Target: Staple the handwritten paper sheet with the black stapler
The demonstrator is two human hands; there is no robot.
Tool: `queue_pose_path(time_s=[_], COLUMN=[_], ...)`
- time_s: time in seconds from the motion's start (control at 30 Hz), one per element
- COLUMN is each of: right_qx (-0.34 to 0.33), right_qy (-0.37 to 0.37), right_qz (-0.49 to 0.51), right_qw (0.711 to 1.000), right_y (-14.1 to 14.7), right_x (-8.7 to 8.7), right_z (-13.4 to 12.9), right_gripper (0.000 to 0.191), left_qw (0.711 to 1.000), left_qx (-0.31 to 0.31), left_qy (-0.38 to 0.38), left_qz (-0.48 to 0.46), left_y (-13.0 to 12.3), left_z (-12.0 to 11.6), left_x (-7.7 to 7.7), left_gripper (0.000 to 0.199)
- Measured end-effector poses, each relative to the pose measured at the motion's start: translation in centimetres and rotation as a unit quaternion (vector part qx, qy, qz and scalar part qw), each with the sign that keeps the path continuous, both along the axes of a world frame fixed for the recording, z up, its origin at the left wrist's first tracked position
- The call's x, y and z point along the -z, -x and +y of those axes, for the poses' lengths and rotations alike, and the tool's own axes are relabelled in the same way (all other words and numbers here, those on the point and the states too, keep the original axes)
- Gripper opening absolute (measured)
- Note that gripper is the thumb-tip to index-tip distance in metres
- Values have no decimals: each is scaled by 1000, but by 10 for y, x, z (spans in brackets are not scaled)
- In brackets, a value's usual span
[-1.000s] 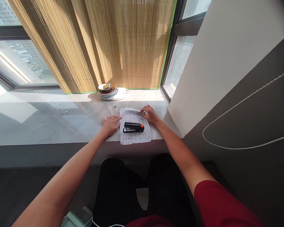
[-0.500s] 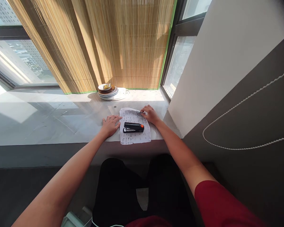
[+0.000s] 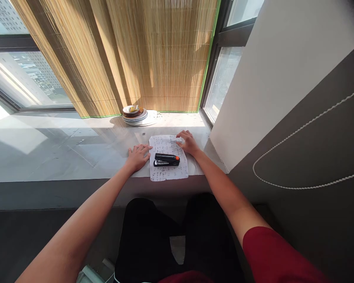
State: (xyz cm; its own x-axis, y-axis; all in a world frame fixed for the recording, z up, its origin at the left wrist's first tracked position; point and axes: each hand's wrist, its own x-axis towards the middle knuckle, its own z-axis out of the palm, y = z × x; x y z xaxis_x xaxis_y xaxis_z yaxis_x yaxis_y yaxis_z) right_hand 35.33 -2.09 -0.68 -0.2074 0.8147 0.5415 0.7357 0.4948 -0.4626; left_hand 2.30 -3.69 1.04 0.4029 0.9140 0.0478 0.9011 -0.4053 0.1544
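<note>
Stapler (image 3: 166,160): black with an orange patch near the right end, lying crosswise on the lower half of the paper, apart from both hands.
Paper (image 3: 168,173): white, marked with rows of dark handwriting, spread flat on the sill, lower edge reaching past the front.
Left hand (image 3: 138,157): open, palm down on the sill, fingers spread, tips at the paper's left edge.
Right hand (image 3: 188,142): open, at the paper's upper right corner, thumb and forefinger parted over the writing; contact with the sheet impossible to tell.
Sill (image 3: 91,157): pale and glossy, sunlit at the back and far left.
Small grey piece (image 3: 143,133): on the sill, just beyond the paper's upper left corner, too tiny to identify.
Stacked dishes (image 3: 135,117): at the back near the blind, white plates below, brown ones higher, something yellow on top.
Blind (image 3: 153,59): straw-coloured slats, green edging, hanging between window panes.
Cord (image 3: 301,127): white, beaded, looped in front of the dark wall at right.
Sleeve (image 3: 271,251): dark red, on the right arm.
</note>
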Motion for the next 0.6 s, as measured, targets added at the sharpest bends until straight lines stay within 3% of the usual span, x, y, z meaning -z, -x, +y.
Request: queue_pose_path(time_s=[0.2, 0.43, 0.6], right_qx=[-59, -19, -28], right_qy=[64, 115, 90], right_qz=[9, -16, -19], right_qw=[996, 993, 995], right_y=[-2, -3, -3], right_x=[-2, 2, -1], right_z=[-5, 0, -3], right_gripper=[30, 36, 26], left_qw=[1000, 1000, 1000], left_qx=[-1, 1, -4], left_qy=[6, 0, 0], left_qz=[-1, -4, 2], left_y=[0, 1, 0], left_z=[1, 3, 2], left_x=[1, 3, 2], left_gripper=[54, 53, 53])
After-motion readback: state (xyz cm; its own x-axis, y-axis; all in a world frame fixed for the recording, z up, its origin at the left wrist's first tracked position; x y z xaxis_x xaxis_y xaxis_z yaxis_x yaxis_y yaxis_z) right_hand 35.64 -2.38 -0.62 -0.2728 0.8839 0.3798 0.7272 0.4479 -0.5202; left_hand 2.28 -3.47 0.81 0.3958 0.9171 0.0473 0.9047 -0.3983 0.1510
